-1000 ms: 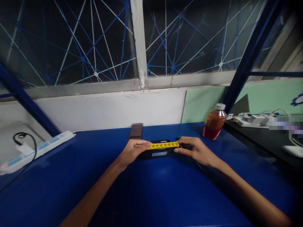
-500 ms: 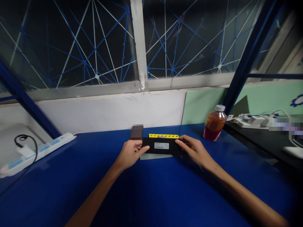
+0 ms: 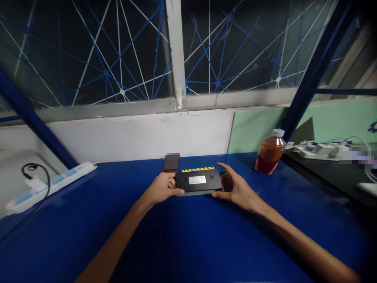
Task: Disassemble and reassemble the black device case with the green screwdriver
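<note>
Your left hand [image 3: 161, 189] is closed on the left end of a flat, rectangular black box with a row of yellow ports [image 3: 188, 184], the thumb lying along the near left corner and the other fingers curled at the end. Your right hand [image 3: 238, 191] is part-open at the other end: its thumb touches the near right corner, the index finger is raised clear of the box, and the remaining fingers curl beside the right end.

The box is in front of you, between your hands, over the glossy blue tabletop [image 3: 188, 239]. Its upward face shows a white printed label [image 3: 197, 180] and two cross-shaped slots, and the yellow ports run along the far edge. A pale strip shows below the near edge; it could be the box's own side or something under it, the view is too poor to say.

Just beyond your left hand lies a dark, flat, rectangular slab [image 3: 171, 163]. Well to the right, near the back edge, stands a clear plastic bottle with a white cap, amber liquid and red lower part [image 3: 270, 152]. On the far left, a long white power strip [image 3: 53, 188] has a black cable [image 3: 48, 184] at its plug.
</note>
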A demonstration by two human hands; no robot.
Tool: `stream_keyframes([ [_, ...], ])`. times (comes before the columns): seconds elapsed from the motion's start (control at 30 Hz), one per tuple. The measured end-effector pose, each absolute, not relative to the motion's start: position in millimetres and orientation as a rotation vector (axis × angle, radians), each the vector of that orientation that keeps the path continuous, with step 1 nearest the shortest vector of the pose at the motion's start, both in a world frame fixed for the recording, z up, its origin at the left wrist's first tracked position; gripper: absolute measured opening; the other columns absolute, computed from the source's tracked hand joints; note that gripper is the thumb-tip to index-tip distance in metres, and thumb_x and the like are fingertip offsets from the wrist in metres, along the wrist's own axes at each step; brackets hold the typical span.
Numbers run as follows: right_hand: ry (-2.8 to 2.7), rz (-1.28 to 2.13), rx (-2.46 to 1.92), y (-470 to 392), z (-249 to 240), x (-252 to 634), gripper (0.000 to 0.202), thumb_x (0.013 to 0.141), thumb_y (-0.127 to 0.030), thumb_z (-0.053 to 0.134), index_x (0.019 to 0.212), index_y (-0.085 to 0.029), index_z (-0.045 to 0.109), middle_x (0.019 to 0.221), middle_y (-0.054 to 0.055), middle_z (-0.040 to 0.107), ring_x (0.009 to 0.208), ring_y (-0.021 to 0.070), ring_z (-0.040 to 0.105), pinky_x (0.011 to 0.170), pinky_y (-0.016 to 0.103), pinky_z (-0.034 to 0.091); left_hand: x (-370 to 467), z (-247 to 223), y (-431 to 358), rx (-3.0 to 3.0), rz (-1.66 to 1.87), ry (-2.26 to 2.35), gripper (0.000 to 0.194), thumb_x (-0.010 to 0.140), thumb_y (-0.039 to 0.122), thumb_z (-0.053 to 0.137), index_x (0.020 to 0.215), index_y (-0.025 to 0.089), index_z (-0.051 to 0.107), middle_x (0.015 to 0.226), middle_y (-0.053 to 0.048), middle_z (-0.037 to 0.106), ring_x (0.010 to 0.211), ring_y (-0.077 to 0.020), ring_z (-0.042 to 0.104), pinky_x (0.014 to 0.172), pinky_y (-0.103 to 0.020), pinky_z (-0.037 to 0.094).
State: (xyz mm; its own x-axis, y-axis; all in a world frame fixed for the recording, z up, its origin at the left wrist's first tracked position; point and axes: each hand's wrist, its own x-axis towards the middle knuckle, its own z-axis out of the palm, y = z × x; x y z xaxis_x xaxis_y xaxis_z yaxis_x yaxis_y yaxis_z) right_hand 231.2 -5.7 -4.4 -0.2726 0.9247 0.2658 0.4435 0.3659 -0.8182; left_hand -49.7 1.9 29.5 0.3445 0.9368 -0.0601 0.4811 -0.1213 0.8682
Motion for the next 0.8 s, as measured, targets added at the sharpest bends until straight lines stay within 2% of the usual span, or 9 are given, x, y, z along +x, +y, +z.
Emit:
stream_keyframes([
  [0.1, -1.965, 0.72, -1.197, -6, -8, 232, 0.079, 0.073, -0.034, 0.071, 0.14, -0.024, 0.031, 0.086, 0.002, 0.063, 0.07, 0.0187, 0.061, 0.066, 0.036, 0.052, -49, 30, 1, 1.761, 0.624, 1.335, 0.092, 0.057, 0.032, 0.078, 0.136, 0.007, 0.04, 0.061, 0.006, 0.049, 0.057, -0.0118, 0.051, 0.058, -0.026, 0.038],
  [0.17, -1.987, 0.691, -1.199, -6, -9, 231, 0.07, 0.076, -0.034, 0.068, 0.137, -0.021, 0.036, 0.089, 0.004, 0.064, 0.074, 0.0199, 0.062, 0.069, 0.037, 0.052, -49, 31, 0, 1.832, 0.575, 1.388, 0.101, 0.055, 0.036, 0.079, 0.14, 0.006, 0.033, 0.065, 0.004, 0.054, 0.062, -0.0152, 0.056, 0.063, -0.028, 0.041],
  [0.3, -2.033, 0.666, -1.215, -7, -4, 232, 0.064, 0.074, -0.036, 0.069, 0.13, -0.02, 0.043, 0.087, 0.004, 0.065, 0.073, 0.0202, 0.063, 0.068, 0.036, 0.051, -50, 33, -1, 1.998, 0.471, 1.43, 0.084, 0.055, 0.041, 0.079, 0.128, 0.011, 0.05, 0.066, 0.001, 0.061, 0.066, -0.0198, 0.059, 0.064, -0.03, 0.04],
  [0.47, -2.157, 0.507, -1.301, -7, 4, 235, 0.061, 0.07, -0.042, 0.073, 0.124, -0.023, 0.049, 0.085, 0.002, 0.066, 0.074, 0.0211, 0.063, 0.068, 0.035, 0.049, -53, 33, 1, 2.172, 0.386, 1.438, 0.063, 0.055, 0.05, 0.076, 0.107, 0.017, 0.063, 0.069, 0.001, 0.059, 0.064, -0.0173, 0.054, 0.057, -0.027, 0.034],
  [0.63, -2.232, 0.419, -1.317, -6, 3, 237, 0.064, 0.066, -0.047, 0.075, 0.121, -0.023, 0.053, 0.098, 0.006, 0.066, 0.082, 0.023, 0.063, 0.072, 0.036, 0.049, -53, 32, 2, 2.315, 0.274, 1.473, 0.053, 0.055, 0.056, 0.074, 0.09, 0.017, 0.064, 0.076, -0.001, 0.056, 0.069, -0.0179, 0.051, 0.056, -0.026, 0.029],
  [0.8, -2.268, 0.387, -1.337, -6, 0, 236, 0.068, 0.067, -0.051, 0.074, 0.123, -0.021, 0.052, 0.091, 0.006, 0.067, 0.079, 0.0236, 0.063, 0.07, 0.036, 0.049, -57, 26, 4, 2.365, 0.22, 1.458, 0.052, 0.053, 0.061, 0.072, 0.077, 0.017, 0.059, 0.08, -0.002, 0.053, 0.074, -0.0188, 0.05, 0.057, -0.026, 0.03],
])
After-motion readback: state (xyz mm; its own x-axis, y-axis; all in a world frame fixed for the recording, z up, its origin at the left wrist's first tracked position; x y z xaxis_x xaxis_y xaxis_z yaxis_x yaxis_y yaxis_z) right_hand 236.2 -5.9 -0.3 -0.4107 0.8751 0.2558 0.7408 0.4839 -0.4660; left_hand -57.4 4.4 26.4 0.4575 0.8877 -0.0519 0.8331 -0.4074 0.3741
